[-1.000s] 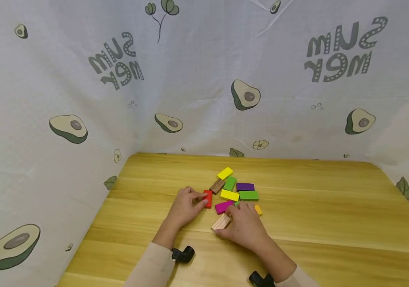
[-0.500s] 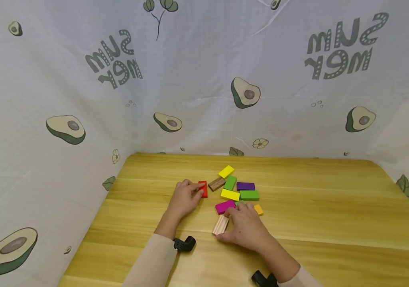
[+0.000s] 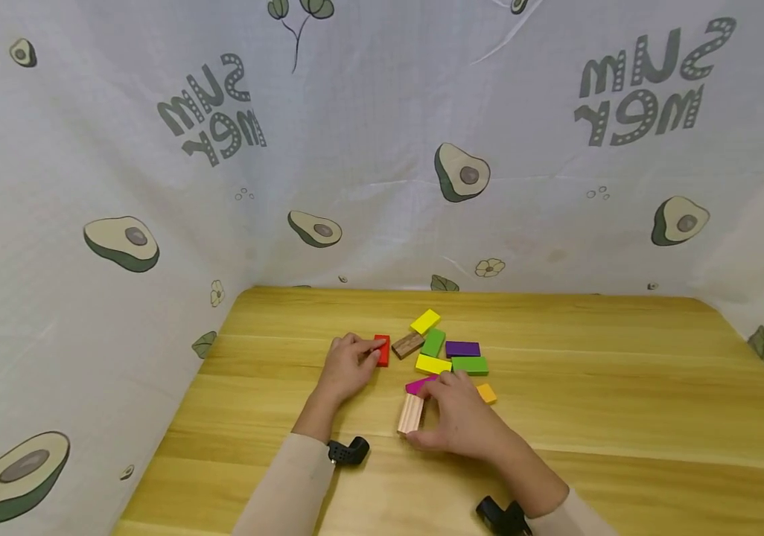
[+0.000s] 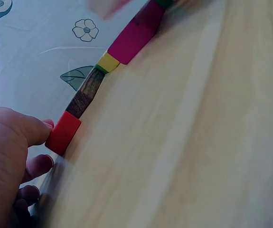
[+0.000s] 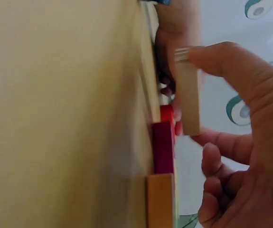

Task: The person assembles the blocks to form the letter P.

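Note:
In the head view, my left hand (image 3: 346,370) pinches a small red wooden block (image 3: 382,353) between index finger and thumb, on the left side of a loose group of blocks. A dark brown block (image 3: 408,345) lies just right of it. My right hand (image 3: 464,418) holds a plain wood block (image 3: 411,414) by its two ends, thumb at the near end and a finger at the far one. The right wrist view has this plain block (image 5: 188,99) raised off the tabletop. Behind it lies a magenta block (image 3: 420,385), partly covered by the right hand.
Farther back on the wooden table (image 3: 590,387) lie two yellow blocks, one of them at the rear (image 3: 425,321), two green blocks and a purple block (image 3: 462,349). An orange block (image 3: 486,393) shows beyond the right hand. A printed cloth (image 3: 368,149) hangs behind the table.
The left hand has carried the red block away and slightly left, beside the brown block, which has turned. The plain wood block has swung from slanted to nearly upright in the head view.

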{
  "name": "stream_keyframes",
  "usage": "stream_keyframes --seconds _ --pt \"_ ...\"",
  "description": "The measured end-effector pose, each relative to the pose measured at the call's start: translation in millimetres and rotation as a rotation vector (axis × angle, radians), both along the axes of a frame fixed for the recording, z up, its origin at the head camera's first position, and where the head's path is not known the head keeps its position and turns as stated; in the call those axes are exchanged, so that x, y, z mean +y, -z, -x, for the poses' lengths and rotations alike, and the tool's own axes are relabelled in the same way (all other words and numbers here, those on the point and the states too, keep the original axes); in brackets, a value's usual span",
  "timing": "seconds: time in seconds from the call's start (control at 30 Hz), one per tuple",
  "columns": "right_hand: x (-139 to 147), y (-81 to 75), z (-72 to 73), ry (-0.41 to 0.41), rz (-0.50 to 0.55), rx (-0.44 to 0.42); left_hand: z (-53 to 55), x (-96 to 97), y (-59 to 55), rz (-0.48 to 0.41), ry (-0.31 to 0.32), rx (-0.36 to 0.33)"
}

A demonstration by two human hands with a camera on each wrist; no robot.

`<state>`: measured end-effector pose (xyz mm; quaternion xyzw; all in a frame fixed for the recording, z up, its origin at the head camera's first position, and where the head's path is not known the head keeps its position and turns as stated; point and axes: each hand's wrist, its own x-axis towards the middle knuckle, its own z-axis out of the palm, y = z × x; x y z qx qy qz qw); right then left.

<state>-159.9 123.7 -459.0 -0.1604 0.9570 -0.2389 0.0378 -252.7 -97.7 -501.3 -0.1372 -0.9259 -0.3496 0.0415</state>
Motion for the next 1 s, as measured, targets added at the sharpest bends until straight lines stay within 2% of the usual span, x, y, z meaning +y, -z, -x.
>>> stream_keyframes --seconds 0.1,0.23,0.4,0.53,0.63,0.77,0.87,1.0 --pt "-0.5 -8.1 17.4 0.005 0.051 0.018 0.5 -0.7 0.4 -0.017 0.004 0.009" --pt "-3.2 -18.9 53.6 0.008 0.083 0.045 0.2 -1.7 1.1 -0.033 0.006 0.025" --pt "-9.9 -19.0 108.4 0.011 0.026 0.072 -0.6 -2.5 1.7 -0.058 0.005 0.02" --pt "-18.6 -13.5 142.4 -0.041 -0.07 0.068 -1.0 -3.5 1.7 -0.079 0.005 0.01" --pt "-24.0 -10.7 157.6 -0.082 -0.105 0.008 -0.2 -3.2 1.4 -0.075 0.006 0.014" --pt "-25.9 -6.9 167.3 -0.074 -0.075 -0.091 2.6 -1.6 2.7 -0.057 -0.001 0.025" --pt "-25.9 -3.3 169.9 -0.05 -0.057 -0.115 3.8 -0.7 3.5 -0.055 -0.013 0.017" --pt "-27.8 1.4 172.1 -0.046 -0.056 -0.091 4.2 -1.1 1.9 -0.066 -0.03 0.003"
